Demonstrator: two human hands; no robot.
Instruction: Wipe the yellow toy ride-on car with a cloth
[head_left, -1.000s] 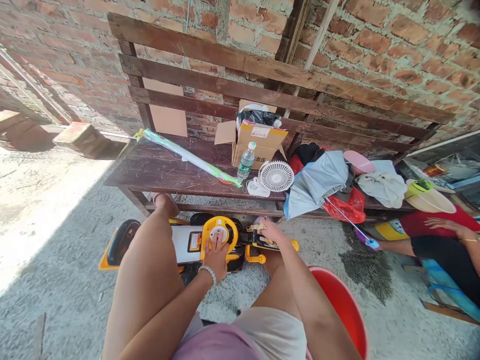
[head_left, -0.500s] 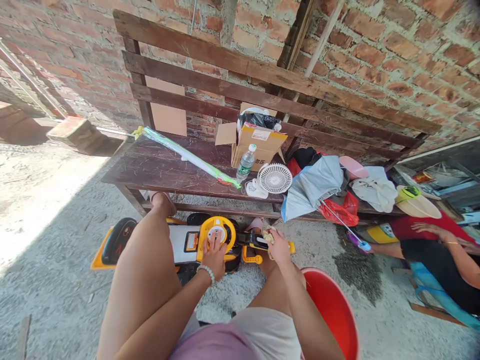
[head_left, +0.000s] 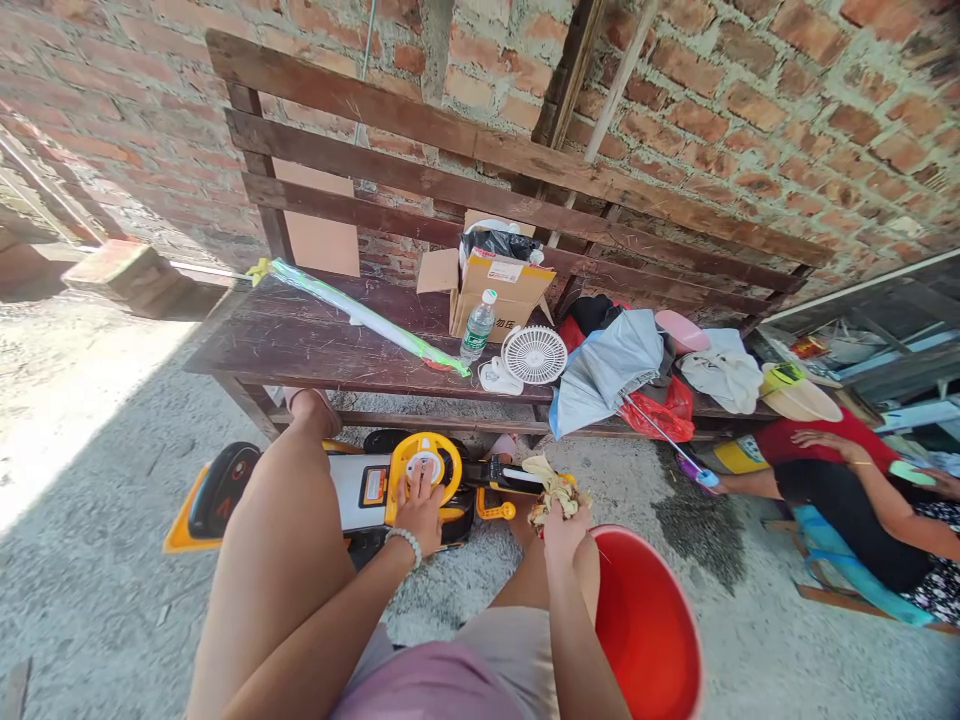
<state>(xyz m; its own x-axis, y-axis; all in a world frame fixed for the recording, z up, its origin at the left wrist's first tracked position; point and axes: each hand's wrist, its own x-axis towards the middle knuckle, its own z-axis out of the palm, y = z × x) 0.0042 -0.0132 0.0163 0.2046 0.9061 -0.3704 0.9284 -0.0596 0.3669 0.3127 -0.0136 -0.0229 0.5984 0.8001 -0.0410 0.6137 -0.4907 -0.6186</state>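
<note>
Clutching a cloth (head_left: 557,488), the right hand (head_left: 568,532) partly hides it. The left hand (head_left: 421,522), fingers slightly spread, partly covers the wheel (head_left: 448,449).

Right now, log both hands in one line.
left hand: on yellow steering wheel | right hand: holding crumpled cloth | red bucket: beside right leg

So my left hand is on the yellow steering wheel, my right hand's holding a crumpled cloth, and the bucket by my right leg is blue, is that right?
Not quite: the bucket is red, as the head view shows. The rest holds: your left hand is on the yellow steering wheel, and your right hand holds a crumpled cloth.
</note>
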